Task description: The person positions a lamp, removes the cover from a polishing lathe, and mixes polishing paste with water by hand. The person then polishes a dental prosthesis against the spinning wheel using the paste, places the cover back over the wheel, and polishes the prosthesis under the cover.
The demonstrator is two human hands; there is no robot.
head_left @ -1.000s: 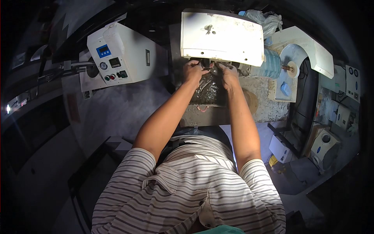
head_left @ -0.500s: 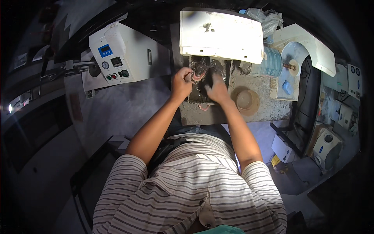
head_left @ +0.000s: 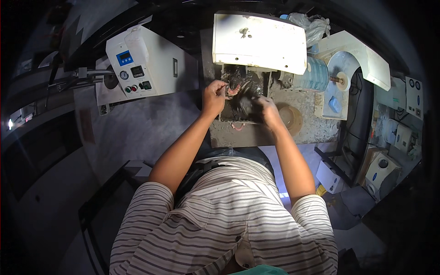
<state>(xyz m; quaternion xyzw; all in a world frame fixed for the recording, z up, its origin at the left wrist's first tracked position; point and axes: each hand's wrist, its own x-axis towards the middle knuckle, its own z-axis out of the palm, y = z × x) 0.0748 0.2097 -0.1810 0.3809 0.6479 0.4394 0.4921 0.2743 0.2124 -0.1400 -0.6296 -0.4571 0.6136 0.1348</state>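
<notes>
My left hand point(head_left: 214, 97) pinches a pink denture point(head_left: 234, 90) at the left side of a wet tray. The denture sits against a dark, rounded wheel-like part point(head_left: 234, 77) under the white hood; whether they touch I cannot tell. Right of it, my right hand point(head_left: 269, 112) is over the tray's right edge, its fingers smeared by motion and dark with slurry. A blurred dark mass point(head_left: 247, 101), which I cannot make out, lies between the two hands. A second pink denture point(head_left: 238, 126) rests on the tray's front ledge.
A white hood point(head_left: 259, 43) overhangs the tray. To the right are a round tan bowl point(head_left: 290, 117), a clear blue plastic bottle point(head_left: 316, 73) and a machine with a disc point(head_left: 344, 80) on its shaft. A white control box point(head_left: 151, 68) stands at left.
My right hand has pulled back to the right and toward me, away from the middle of the tray. My left hand keeps its hold on the denture, almost in place.
</notes>
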